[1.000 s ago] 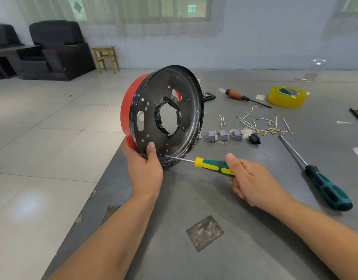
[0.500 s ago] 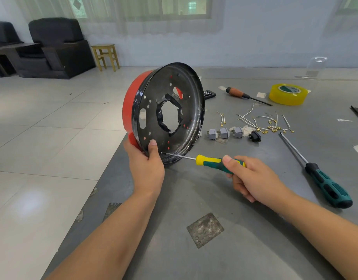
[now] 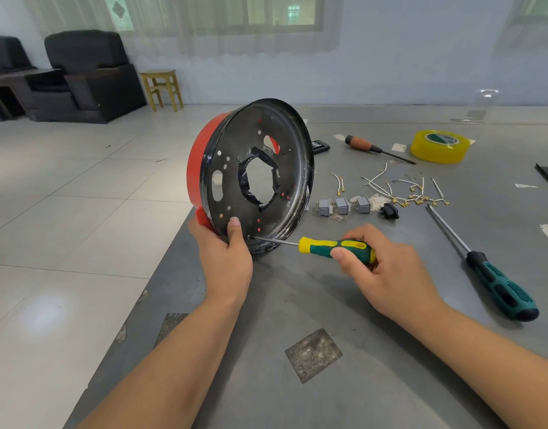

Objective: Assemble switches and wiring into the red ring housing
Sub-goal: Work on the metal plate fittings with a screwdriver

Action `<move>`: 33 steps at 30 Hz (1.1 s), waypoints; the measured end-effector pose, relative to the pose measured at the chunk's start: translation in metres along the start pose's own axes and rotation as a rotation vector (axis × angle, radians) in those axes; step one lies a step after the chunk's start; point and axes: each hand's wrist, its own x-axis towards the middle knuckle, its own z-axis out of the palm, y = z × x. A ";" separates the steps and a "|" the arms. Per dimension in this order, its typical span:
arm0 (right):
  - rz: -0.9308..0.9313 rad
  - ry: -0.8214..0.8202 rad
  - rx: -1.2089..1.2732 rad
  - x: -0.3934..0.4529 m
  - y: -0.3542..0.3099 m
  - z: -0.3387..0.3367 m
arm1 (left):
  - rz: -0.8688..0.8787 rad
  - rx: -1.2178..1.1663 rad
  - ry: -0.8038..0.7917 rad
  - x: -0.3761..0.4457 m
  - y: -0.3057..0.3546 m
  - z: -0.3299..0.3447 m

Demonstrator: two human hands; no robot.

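From the head camera, the red ring housing stands on edge at the left rim of the grey surface, its black perforated plate facing the viewer and its red wall turned to the left. A jagged opening lined with black tape sits in the middle of the plate.

The left hand grips the housing at its lower edge, thumb pressed on the black plate and fingers wrapped behind the red wall.

The right hand grips the yellow-green screwdriver by its handle, fingers curled round it. The shaft points left, and its tip meets the plate near the bottom rim, just beside the left thumb.

To the right of the housing, three grey switches lie in a row on the surface, with a small black switch just beside them. Past these, loose wires with brass terminals lie in a scattered heap.

A long green-handled screwdriver lies at the right, tip towards the wires. Farther back are a brown-handled screwdriver and a yellow tape roll.

Off the surface, dark armchairs and a wooden stool stand on the tiled floor.
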 end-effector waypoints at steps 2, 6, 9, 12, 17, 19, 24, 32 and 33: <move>-0.108 0.091 -0.221 0.002 -0.004 -0.001 | -0.003 0.004 -0.014 -0.001 0.002 0.000; 0.090 0.024 -0.149 0.003 -0.015 0.003 | -0.016 0.002 -0.028 -0.003 0.004 0.000; 0.322 -0.058 0.032 0.007 -0.012 0.004 | -0.020 0.006 -0.028 -0.005 0.005 0.000; 0.426 -0.112 0.153 0.009 -0.011 0.005 | -0.012 0.011 -0.024 -0.004 0.004 0.000; 0.392 -0.183 0.251 0.010 -0.003 0.003 | -0.012 -0.002 -0.017 -0.001 0.001 0.000; 0.324 -0.216 0.189 0.012 0.003 0.001 | -0.008 -0.017 -0.020 0.000 0.000 0.000; 0.039 -0.268 -0.158 0.013 0.004 -0.001 | 0.007 -0.033 -0.056 -0.002 0.002 0.001; -0.180 -0.352 -0.406 0.012 0.007 -0.002 | -0.016 -0.105 -0.044 -0.001 -0.001 0.003; -0.169 -0.323 -0.413 0.014 0.012 -0.005 | -0.046 -0.134 -0.028 0.001 -0.002 0.003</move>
